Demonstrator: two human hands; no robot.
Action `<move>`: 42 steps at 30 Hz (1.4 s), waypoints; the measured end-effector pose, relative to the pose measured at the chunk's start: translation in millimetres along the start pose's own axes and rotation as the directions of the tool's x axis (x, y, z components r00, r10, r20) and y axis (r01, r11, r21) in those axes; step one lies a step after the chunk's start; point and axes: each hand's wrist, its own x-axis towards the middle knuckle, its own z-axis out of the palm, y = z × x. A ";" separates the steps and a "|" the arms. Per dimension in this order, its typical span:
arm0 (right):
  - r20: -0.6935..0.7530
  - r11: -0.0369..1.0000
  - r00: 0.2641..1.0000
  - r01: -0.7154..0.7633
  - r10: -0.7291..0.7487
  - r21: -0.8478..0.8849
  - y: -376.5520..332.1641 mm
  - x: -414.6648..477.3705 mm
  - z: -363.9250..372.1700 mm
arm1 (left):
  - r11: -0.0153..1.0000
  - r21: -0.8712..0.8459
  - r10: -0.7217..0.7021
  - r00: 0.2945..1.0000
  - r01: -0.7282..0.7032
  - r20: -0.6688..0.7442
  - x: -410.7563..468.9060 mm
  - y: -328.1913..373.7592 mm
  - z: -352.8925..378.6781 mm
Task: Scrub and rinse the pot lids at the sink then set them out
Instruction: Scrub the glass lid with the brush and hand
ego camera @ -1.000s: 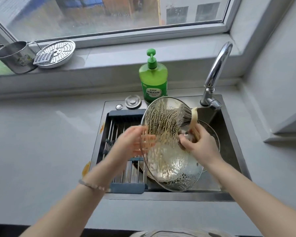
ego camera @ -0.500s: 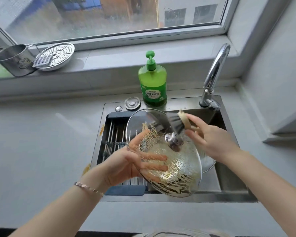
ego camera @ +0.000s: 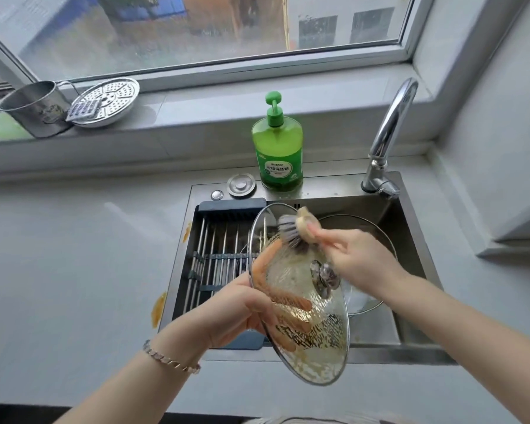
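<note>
While the left hand gripped the soapy glass lid, tilted over the front rim of the sink, the right hand clutched a brush against its upper edge. 1 other lid lay inside the sink. Grey counter left of the sink; soap bottle and faucet behind it, window beyond.

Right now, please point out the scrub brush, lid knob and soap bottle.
scrub brush (ego camera: 289, 231), head view, on the bristles.
lid knob (ego camera: 325, 275), head view, on its metal top.
soap bottle (ego camera: 277, 148), head view, on the green body.
</note>
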 end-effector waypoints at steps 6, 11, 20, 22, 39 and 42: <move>-0.018 0.996 0.999 0.038 -0.040 -0.083 -3.8 4.0 -16.9 | 0.999 0.048 -0.025 1.000 0.026 -0.007 -3.0 4.7 -1.4; 0.093 0.960 0.958 0.276 -0.271 -0.043 -22.5 -16.7 -4.8 | 0.993 0.114 -0.002 0.999 0.007 -0.041 -2.8 8.8 -2.7; 0.009 0.976 0.976 0.219 -0.219 -0.012 -15.9 -9.3 -2.5 | 0.967 0.177 0.231 0.920 -0.183 -0.315 1.0 18.0 -7.7; -0.055 0.983 0.982 0.181 -0.180 0.020 -11.2 -3.4 -7.7 | 0.960 0.171 0.270 0.889 -0.220 -0.370 -0.9 18.2 -9.7; -0.072 0.984 0.988 0.142 -0.134 0.111 11.4 -3.1 -7.6 | 0.898 0.034 0.395 0.769 -0.439 -0.502 -2.1 29.5 -8.1; -0.204 0.990 0.975 -0.065 0.090 0.126 35.5 16.9 -25.3 | 0.890 -0.006 0.392 0.769 -0.457 -0.505 -2.7 29.2 -6.0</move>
